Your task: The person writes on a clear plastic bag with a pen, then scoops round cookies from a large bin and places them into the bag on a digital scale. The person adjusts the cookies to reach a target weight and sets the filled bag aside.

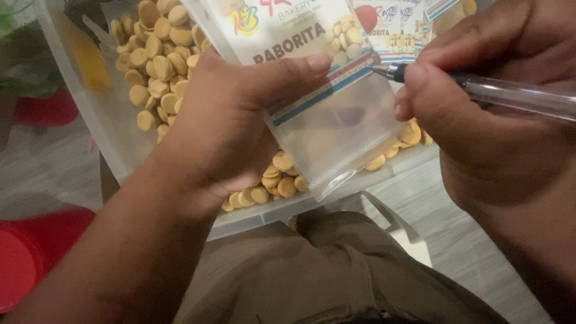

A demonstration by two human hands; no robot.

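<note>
A clear plastic bin point(108, 114) fills the upper middle of the head view, its near rim running above the person's lap, which is clad in olive-brown trousers point(312, 276). The bin holds a heap of small round tan biscuits point(157, 66), too many to count; they lie along the left wall and show again beneath the bag near the front rim.

The left hand point(222, 132) is closed on one empty clear plastic bag point(336, 138): the thumb presses across the front just under the printed white label, the other fingers lie hidden behind, and the bag hangs over the bin with its transparent lower part tilted down to the right. A red-and-blue stripe crosses the bag at the thumb tip.

The right hand point(480, 120) is pinched shut around one clear-barrelled pen point(516, 96), thumb and forefinger close to the dark tip, the barrel running off to the right. The pen's tip sits at the bag's right edge, level with the stripe; contact cannot be told.

Behind the bag, at the top edge, at least two more printed labels of the same kind point(390, 30) stand side by side in the bin. Two red plastic objects point(30, 252) lie on the grey floor at left, one above the other, both blurred.
</note>
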